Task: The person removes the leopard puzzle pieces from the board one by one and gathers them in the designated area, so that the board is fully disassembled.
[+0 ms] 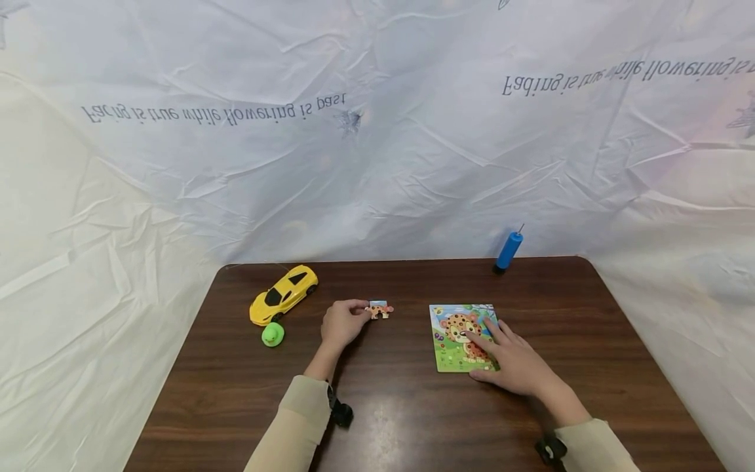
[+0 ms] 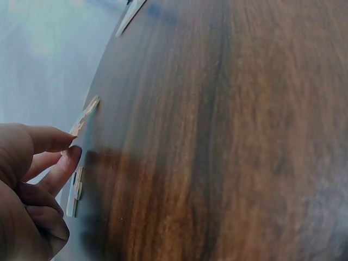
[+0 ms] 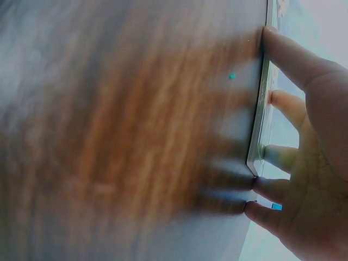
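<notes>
Beige sleeves (image 1: 293,419); left hand (image 1: 342,324) pinches puzzle pieces (image 1: 383,309), likely light, stiff, best edge-held; right hand (image 1: 514,360) spread on leopard board (image 1: 449,359)

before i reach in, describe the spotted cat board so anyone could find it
On the brown table, find the right hand. Partly under it lies the spotted cat board, flat, rectangular, much larger than the jigsaw piece in the left hand.

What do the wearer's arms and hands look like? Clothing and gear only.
Left hand and right hand: no gloves. Left sleeve and right sleeve: beige, unmarked where visible. Small black left wrist device and right wrist device.
</notes>
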Tool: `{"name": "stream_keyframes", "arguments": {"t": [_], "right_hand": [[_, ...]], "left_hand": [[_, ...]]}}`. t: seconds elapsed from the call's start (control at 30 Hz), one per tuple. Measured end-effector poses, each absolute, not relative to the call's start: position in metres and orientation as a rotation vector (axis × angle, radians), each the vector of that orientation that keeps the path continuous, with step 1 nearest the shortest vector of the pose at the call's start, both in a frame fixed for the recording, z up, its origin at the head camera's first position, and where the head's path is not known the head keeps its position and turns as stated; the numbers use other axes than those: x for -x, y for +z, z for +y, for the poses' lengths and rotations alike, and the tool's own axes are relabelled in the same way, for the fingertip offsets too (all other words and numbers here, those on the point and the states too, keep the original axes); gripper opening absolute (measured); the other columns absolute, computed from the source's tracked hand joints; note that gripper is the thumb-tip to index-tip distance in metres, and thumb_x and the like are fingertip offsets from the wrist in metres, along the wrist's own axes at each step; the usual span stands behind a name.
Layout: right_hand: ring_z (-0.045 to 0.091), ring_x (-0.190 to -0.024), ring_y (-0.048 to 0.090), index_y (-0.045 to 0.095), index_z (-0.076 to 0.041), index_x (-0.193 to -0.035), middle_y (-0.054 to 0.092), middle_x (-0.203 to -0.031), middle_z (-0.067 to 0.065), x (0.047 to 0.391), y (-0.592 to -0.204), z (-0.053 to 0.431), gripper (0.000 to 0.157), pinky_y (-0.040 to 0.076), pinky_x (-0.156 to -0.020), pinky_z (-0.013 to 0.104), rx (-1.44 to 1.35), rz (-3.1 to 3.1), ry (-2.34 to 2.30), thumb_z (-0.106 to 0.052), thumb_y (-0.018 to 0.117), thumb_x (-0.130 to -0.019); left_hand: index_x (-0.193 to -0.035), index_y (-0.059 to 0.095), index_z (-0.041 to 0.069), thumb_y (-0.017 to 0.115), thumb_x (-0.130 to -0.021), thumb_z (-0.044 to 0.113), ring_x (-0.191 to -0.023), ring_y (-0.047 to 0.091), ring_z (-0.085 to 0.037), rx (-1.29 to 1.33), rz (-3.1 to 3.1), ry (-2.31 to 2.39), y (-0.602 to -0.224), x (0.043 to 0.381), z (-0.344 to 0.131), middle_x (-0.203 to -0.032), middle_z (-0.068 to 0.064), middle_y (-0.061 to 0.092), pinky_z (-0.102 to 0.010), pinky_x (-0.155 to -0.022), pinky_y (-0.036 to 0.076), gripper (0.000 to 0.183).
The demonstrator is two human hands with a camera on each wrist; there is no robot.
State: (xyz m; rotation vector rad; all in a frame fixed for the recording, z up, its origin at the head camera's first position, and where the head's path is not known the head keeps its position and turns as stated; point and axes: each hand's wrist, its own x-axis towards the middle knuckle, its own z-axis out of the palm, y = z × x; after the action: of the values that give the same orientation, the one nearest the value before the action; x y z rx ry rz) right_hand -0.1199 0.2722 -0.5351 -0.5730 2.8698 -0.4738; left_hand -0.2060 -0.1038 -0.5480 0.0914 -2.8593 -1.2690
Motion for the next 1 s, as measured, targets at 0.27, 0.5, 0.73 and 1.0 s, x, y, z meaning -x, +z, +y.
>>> {"name": "stream_keyframes", "arguments": {"t": [0.27,0.5,0.73,1.0], "right_hand": [[0.055,-0.150,0.019,0.045,-0.026,-0.160,0.022,-0.168,0.024,0.118,-0.535,0.272,0.082,0.028,-0.108,0.074,0.566,2.870,-0.475,-0.069,0.064,-0.092],[0.055,-0.149,0.022,0.046,-0.026,-0.159,0.024,-0.167,0.023,0.116,-0.535,0.271,0.082,0.031,-0.106,0.074,0.547,2.886,-0.473,-0.069,0.064,-0.092],[0.057,-0.147,0.025,0.048,-0.022,-0.158,0.028,-0.165,0.026,0.107,-0.532,0.269,0.075,0.033,-0.105,0.074,0.533,2.893,-0.511,-0.057,0.069,-0.095],[0.059,-0.146,0.026,0.053,-0.018,-0.155,0.032,-0.162,0.028,0.102,-0.530,0.265,0.064,0.036,-0.104,0.073,0.531,2.896,-0.517,-0.044,0.070,-0.099]], "left_hand": [[-0.113,0.082,0.022,0.081,-0.090,0.029,-0.076,0.067,-0.015,-0.054,-2.870,-1.149,-0.544,0.203,-0.102,-0.100,0.006,0.074,-0.035,-0.055,0.048,0.024],[-0.118,0.080,0.017,0.079,-0.092,0.025,-0.060,0.056,-0.016,0.022,-2.819,-1.218,-0.536,0.199,-0.091,-0.105,-0.001,0.074,-0.032,-0.048,0.037,0.027],[-0.118,0.080,0.013,0.078,-0.094,0.024,-0.070,0.063,-0.010,0.191,-2.787,-1.231,-0.526,0.195,-0.066,-0.099,0.001,0.074,-0.030,-0.053,0.044,0.027],[-0.120,0.079,0.015,0.078,-0.094,0.025,-0.095,0.071,-0.020,0.336,-2.816,-1.259,-0.526,0.192,-0.030,-0.100,0.006,0.074,-0.036,-0.069,0.052,0.028]]}}
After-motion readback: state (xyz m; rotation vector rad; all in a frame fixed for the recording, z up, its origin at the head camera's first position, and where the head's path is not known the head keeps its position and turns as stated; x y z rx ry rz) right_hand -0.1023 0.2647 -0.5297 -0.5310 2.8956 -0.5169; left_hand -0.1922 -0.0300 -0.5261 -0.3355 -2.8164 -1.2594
